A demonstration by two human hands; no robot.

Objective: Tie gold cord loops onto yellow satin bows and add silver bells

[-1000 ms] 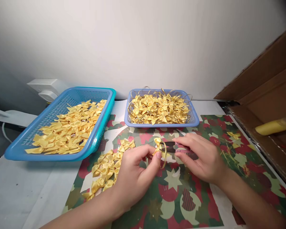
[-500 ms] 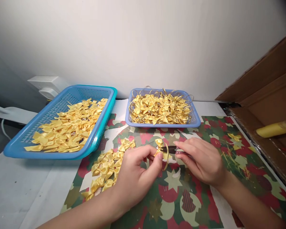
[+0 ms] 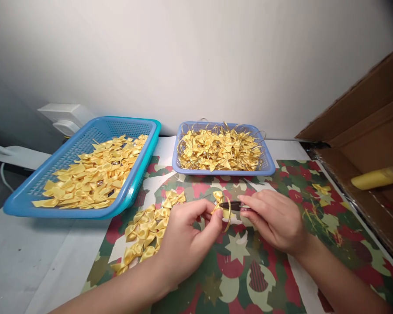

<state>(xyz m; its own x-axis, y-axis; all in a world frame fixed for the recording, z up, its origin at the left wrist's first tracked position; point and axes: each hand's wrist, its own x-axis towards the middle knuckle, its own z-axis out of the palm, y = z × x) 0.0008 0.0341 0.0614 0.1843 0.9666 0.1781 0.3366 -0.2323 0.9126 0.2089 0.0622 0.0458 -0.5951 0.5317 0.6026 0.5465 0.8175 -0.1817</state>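
Note:
My left hand (image 3: 193, 235) pinches a yellow satin bow (image 3: 218, 196) between thumb and index finger, near the middle of the view. A loop of gold cord (image 3: 228, 218) hangs at the bow's right side. My right hand (image 3: 275, 220) is closed around a dark, narrow-tipped tool (image 3: 232, 205), whose tip points left, passes by the cord loop and meets the bow at my left fingertips. Several loose yellow bows (image 3: 147, 231) lie on the patterned mat just left of my left hand.
A blue basket (image 3: 16, 208) of yellow bows stands at the left. Behind my hands, a smaller periwinkle basket (image 3: 224, 172) holds bows with gold cords. Cord scraps (image 3: 321, 222) and a bow lie on the mat at the right, beside a cardboard box (image 3: 363, 131) containing a yellow roll (image 3: 376, 177).
The tool's dark jaws look closer together at the bow. Both hands keep nearly the same place and grip.

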